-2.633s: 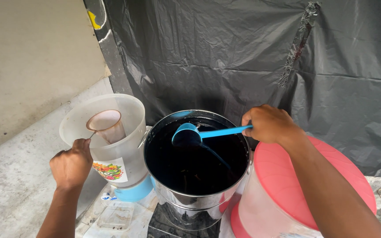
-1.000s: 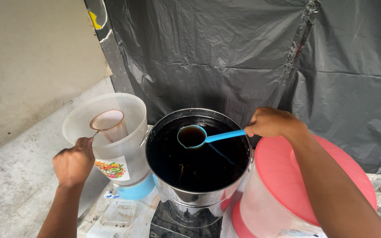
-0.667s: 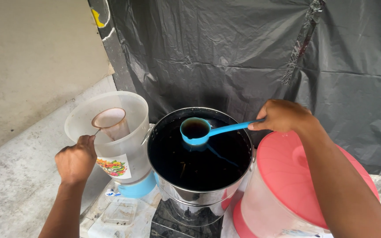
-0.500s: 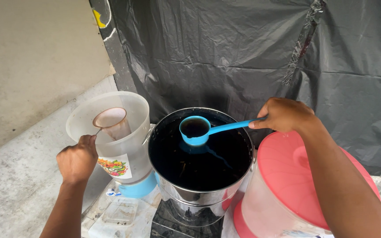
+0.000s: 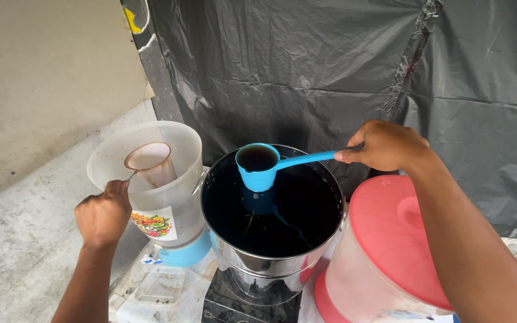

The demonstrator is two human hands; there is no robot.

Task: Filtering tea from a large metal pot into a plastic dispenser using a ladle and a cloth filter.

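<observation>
ladle [image 5: 258,166] full of dark liquid sits just above the pot [image 5: 272,218], over its left rim side, handle running right into my right hand [image 5: 384,145] — fingers closed around the handle end. left of the pot, my left hand [image 5: 104,213] is fisted on the thin handle of the strainer [image 5: 149,162], which rests inside the clear jug [image 5: 151,179], touching the pot's left side. right of the pot stands a container with a pink lid [image 5: 399,236]. behind the pot hangs a black sheet [image 5: 330,72]. risk as i judge it: the ladle is brimming, so a tilt of my wrist would slop liquid down between pot and jug — and a loose grip on the strainer could let it tip under a pour.
</observation>
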